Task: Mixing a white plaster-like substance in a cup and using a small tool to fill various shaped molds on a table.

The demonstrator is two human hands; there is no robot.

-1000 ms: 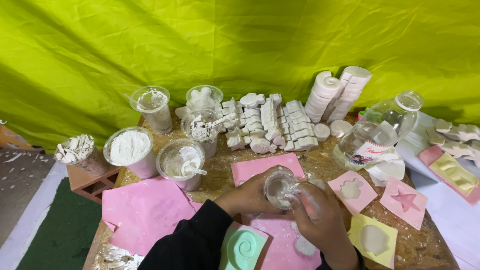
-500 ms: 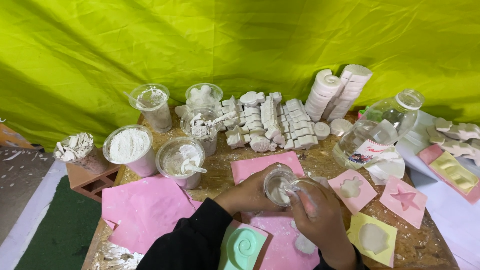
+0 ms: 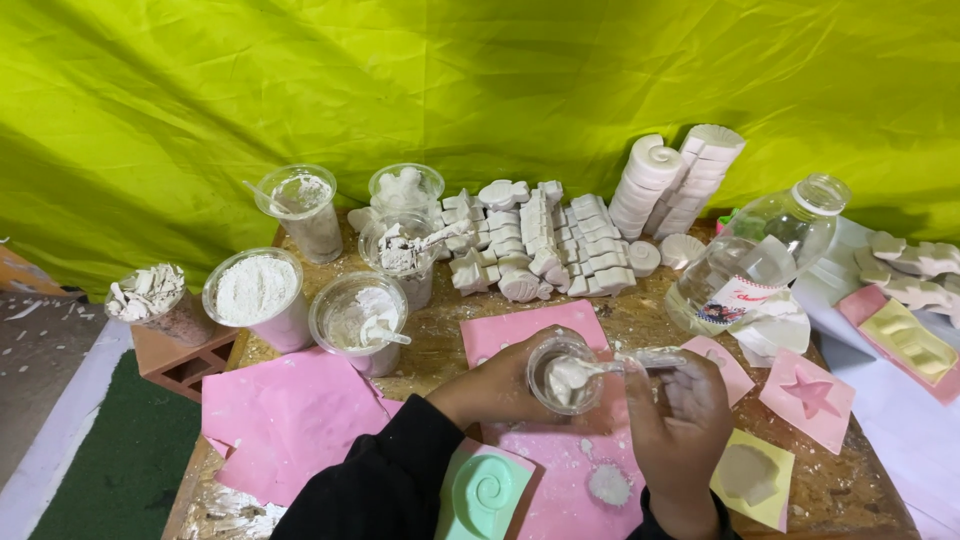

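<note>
Since a second ago the right hand (image 3: 680, 425) has drawn back a little from the small clear plastic cup (image 3: 566, 375), and the white plastic spoon (image 3: 620, 364) now lies flatter across the rim, its bowl sunk in the white paste inside. The left hand (image 3: 495, 385) has stayed put, its fingers closed around the cup's side, holding it above the pink sheet (image 3: 530, 330) on the wooden table (image 3: 850, 480). The right hand's fingers are pinched shut on the spoon's handle. Just below the cup, a round spot of white powder (image 3: 608, 484) lies on the pink sheet. A green spiral mould (image 3: 484, 496) sits near the left sleeve. To the right lie a pink star mould (image 3: 808, 396) and a yellow mould (image 3: 752, 476).
</note>
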